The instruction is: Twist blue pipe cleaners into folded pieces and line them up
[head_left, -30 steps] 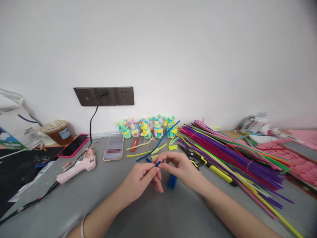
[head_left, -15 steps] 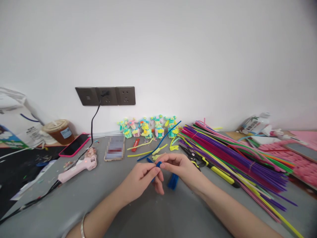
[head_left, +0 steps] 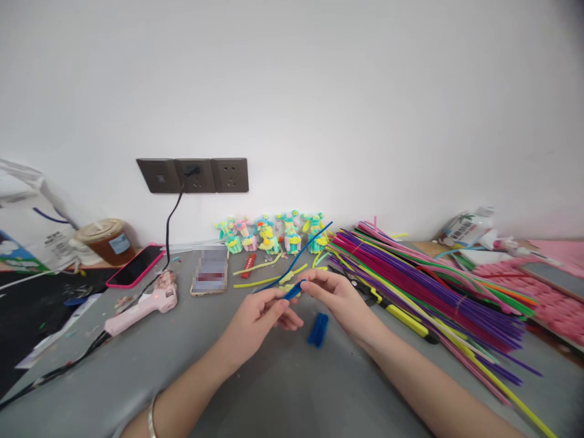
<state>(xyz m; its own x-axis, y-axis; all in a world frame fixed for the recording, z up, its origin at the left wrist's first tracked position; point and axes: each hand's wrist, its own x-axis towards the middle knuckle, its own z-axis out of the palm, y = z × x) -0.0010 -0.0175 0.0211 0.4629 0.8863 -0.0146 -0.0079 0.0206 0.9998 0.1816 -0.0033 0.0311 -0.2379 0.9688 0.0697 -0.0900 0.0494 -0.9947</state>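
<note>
Over grey tabletop [head_left: 283, 395], left hand [head_left: 259, 319] and right hand [head_left: 340, 304] pinch a rightward-rising blue strip [head_left: 293, 292].

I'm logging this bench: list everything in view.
Pipe-cleaner piece: one, blue, held centre
Folded piece: one, blue, front centre
Loose stems: several, yellow and blue, centre
Figurines: five, multicoloured, rear centre
Pipe cleaners: many, multicoloured, right
Pliers: one, black-yellow, right
Glue gun: one, pink, left
Phones: two, pink and pale, left
Cup: one, amber, left
Outlet panels: three, dark, wall
Bag: one, white, left
Packet: one, white, right
Table: one, grey, foreground
Left hand, right hand: two, bare, centre
</note>
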